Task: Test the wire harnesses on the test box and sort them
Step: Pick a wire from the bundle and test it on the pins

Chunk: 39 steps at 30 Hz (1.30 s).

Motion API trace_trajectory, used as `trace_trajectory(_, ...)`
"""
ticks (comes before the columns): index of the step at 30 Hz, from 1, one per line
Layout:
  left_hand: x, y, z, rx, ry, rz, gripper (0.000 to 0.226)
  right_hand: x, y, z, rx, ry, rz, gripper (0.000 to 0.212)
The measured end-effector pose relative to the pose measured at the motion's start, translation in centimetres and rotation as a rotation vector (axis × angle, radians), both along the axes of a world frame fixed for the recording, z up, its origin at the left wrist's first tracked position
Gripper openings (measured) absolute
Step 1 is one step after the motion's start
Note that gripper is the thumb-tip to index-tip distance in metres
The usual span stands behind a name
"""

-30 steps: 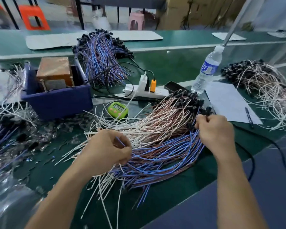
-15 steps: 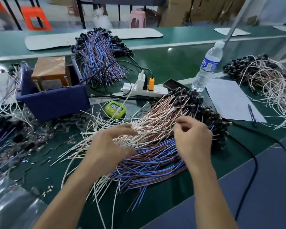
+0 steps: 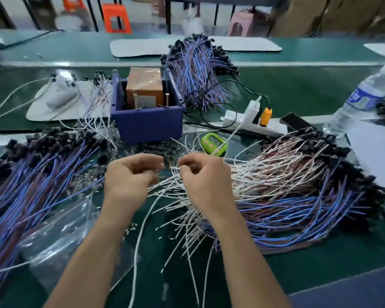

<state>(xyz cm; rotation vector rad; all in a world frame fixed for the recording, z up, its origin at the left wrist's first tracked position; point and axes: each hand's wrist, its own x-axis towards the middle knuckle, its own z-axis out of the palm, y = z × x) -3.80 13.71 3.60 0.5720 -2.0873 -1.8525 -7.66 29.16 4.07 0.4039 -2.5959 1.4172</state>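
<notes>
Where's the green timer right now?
In the head view, the green timer sits mid-table just beyond the right hand, right of the blue box, near the white power strip.

Beyond the green workbench (image 3: 298, 85) stand an orange stool (image 3: 116, 10) and a pink stool (image 3: 242, 17).

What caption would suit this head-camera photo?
Right hand pinches white wires, left hand close by, harness pile alongside, blue box behind.

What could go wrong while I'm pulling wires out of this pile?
1. The white wires your right hand pinches lie tangled in the pile; pulling may drag neighbours along.
2. The water bottle stands near the power strip; a snagged wire could tip it.
3. A white wire lies across the green timer and could drag it.
</notes>
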Motion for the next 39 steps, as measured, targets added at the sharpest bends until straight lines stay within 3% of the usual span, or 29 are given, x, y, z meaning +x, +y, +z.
trace_trajectory(6,2.3,-6.3,-0.2,-0.333,-0.262,0.395,0.058,-0.1,-7.7,0.0,0.012,-0.054,0.194,0.015)
trace_trajectory(12,3.6,-11.4,-0.2,-0.374,-0.275,0.412,0.081,-1.2,-15.0,0.0,0.166,-0.131,0.366,0.018)
trace_trajectory(16,4.6,-14.3,-1.2,-0.153,-0.066,0.364,0.065,-1.8,-18.8,0.1,0.295,-0.168,0.455,0.035)
trace_trajectory(19,5.4,-16.0,-1.8,-0.091,-0.034,0.439,0.047,-2.6,-20.8,0.0,0.295,-0.164,0.480,0.045)
trace_trajectory(22,6.3,-16.7,-2.6,-0.214,-0.076,0.550,0.028,-3.6,-22.0,0.0,0.466,-0.167,0.523,0.052)
trace_trajectory(26,6.9,-16.9,-3.1,-0.501,-0.152,0.544,0.030,-4.3,-22.8,-0.1,0.748,-0.167,0.565,0.039)
trace_trajectory(28,6.8,-17.0,-3.3,-0.554,-0.205,0.486,0.033,-4.4,-22.9,-0.2,0.731,-0.189,0.548,0.036)
trace_trajectory(32,6.4,-17.1,-3.3,-0.569,-0.252,0.422,0.045,-4.2,-24.1,-0.3,0.487,-0.074,0.451,0.030)
trace_trajectory(35,6.5,-17.2,-3.4,-0.567,-0.243,0.420,0.049,-3.7,-25.9,-0.3,0.370,-0.040,0.501,0.038)
trace_trajectory(39,6.5,-17.4,-3.6,-0.554,-0.239,0.418,0.047,-3.9,-27.3,-0.6,0.600,-0.024,0.571,0.027)
